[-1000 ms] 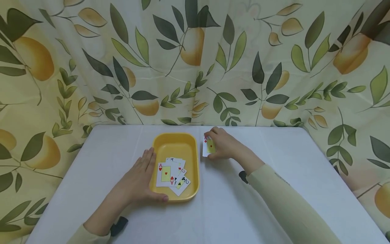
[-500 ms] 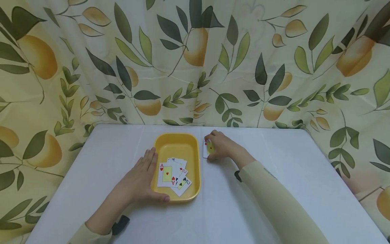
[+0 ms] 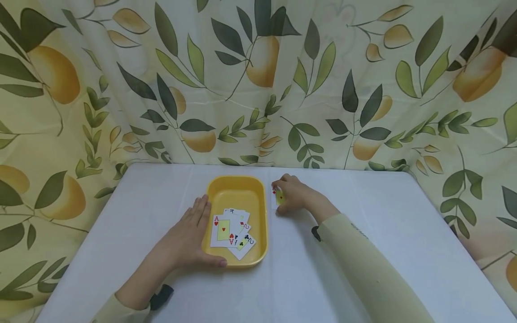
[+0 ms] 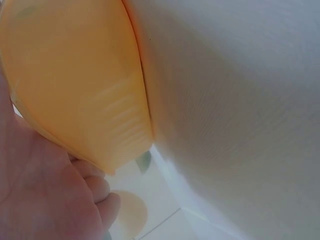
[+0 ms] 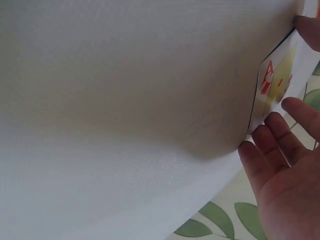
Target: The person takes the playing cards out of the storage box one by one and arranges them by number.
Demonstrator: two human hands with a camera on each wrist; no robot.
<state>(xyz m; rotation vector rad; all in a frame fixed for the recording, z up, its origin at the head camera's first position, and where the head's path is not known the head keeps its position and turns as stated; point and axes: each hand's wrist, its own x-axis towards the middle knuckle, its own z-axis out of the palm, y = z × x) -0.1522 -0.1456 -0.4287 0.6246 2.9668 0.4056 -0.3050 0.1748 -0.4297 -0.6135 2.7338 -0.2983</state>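
A yellow tray [image 3: 218,188] stands on the white table, with several playing cards [image 3: 223,229] lying overlapped in its near half, an ace of hearts on top. My left hand [image 3: 183,237] rests along the tray's left rim, fingers straight, thumb at the near left corner. The left wrist view shows the palm [image 4: 45,185] beside the tray's outer wall [image 4: 80,75]. Just right of the tray, my right hand [image 3: 296,195] holds an ace of diamonds card [image 3: 278,199] between thumb and fingers at its edges. In the right wrist view the card [image 5: 275,80] lies low at the table surface, partly hidden by fingers.
The white table [image 3: 323,278] extends on both sides of the tray. Behind it hangs a curtain [image 3: 258,98] with a fruit and leaf print, close to the table's far edge. A dark wrist strap [image 3: 161,297] shows under the left wrist.
My right hand has shifted slightly nearer and covers more of the ace of diamonds card. The left hand keeps its place on the tray. The head view has drifted a little.
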